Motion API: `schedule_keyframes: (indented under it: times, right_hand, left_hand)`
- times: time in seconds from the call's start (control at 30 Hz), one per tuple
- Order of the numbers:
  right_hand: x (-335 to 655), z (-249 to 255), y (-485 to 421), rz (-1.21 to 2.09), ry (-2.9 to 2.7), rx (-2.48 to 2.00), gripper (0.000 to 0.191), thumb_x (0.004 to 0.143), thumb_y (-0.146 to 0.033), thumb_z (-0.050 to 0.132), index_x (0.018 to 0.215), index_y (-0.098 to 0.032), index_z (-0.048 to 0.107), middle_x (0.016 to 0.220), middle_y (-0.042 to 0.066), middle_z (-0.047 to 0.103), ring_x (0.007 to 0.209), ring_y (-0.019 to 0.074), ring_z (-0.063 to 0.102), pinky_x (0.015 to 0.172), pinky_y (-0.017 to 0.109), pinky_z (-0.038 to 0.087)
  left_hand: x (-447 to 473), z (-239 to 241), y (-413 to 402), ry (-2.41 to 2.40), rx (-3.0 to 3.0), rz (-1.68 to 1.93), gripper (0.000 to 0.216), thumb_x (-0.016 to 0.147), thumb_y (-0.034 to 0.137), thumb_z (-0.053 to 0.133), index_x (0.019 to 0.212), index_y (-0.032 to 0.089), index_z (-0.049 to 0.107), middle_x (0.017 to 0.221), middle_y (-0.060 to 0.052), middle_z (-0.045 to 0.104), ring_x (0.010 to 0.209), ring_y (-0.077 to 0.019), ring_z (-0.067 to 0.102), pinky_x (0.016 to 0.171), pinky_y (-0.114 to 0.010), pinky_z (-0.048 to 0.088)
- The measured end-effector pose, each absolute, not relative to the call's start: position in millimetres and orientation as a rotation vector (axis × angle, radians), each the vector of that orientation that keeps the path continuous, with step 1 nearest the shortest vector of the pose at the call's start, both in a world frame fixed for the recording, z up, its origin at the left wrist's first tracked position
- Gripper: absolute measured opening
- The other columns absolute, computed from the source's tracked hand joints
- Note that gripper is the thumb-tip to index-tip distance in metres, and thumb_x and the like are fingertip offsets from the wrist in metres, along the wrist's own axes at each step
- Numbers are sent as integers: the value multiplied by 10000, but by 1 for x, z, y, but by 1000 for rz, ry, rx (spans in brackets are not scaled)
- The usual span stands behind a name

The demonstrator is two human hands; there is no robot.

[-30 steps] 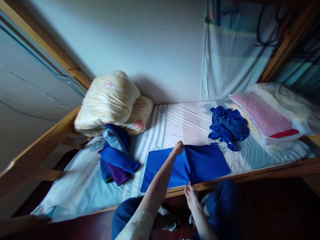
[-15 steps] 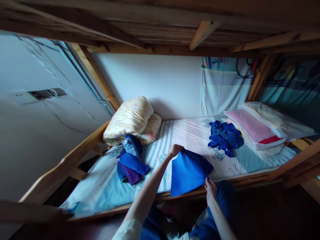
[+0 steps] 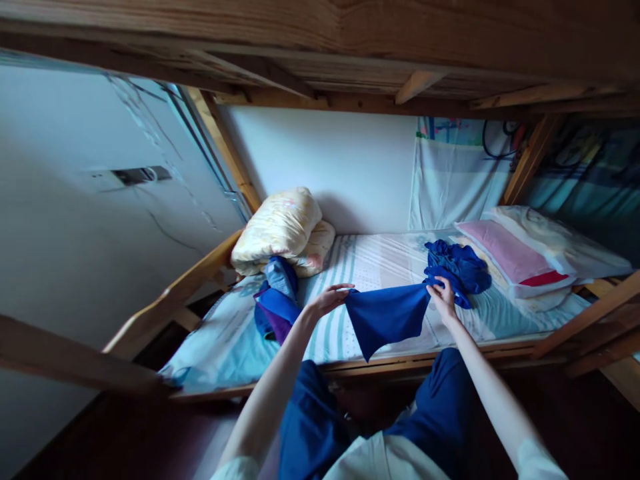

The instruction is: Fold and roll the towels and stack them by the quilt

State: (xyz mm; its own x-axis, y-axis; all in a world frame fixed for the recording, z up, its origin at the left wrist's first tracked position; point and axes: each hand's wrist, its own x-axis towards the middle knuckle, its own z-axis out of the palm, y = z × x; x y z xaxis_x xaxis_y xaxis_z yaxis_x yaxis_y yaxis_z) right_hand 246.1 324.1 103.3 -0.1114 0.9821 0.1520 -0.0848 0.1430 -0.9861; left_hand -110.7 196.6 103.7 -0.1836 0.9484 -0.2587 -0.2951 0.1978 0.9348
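A blue cloth (image 3: pixel 389 317) hangs stretched between my two hands, its top edge pulled nearly straight and a pointed corner drooping below. My left hand (image 3: pixel 330 298) pinches its upper left corner. At the upper right corner, my right hand (image 3: pixel 442 295) is closed on the same cloth. Just behind my right hand lies a crumpled heap of dark blue fabric (image 3: pixel 463 267) on the bed. To the left of my left hand sits a pile of folded blue and purple clothes (image 3: pixel 277 303). The cloth is held above the front part of the striped bed sheet (image 3: pixel 325 337).
A folded cream quilt (image 3: pixel 283 227) rests at the bed's left end. Pillows, one of them pink (image 3: pixel 510 250), lie at the right end. Low overhead runs the upper bunk's wooden beam (image 3: pixel 320 33). A wooden rail (image 3: pixel 590 317) stands at the front right.
My right hand has risen and taken the cloth's upper right corner. The cloth, earlier hanging from my left hand, is now spread between both hands. The view has shifted left.
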Motion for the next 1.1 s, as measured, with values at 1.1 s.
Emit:
schedule_keyframes:
  times: [1.1]
  right_hand:
    - [294, 112, 300, 1577, -1526, -1062, 424, 516, -431, 939, 814, -153, 821, 738, 100, 781, 555, 129, 623, 539, 249, 477]
  left_hand:
    - [-104, 114, 107, 1579, 626, 1458, 542, 419, 495, 979, 781, 154, 766, 733, -86, 771, 785, -269, 764, 712, -343, 616]
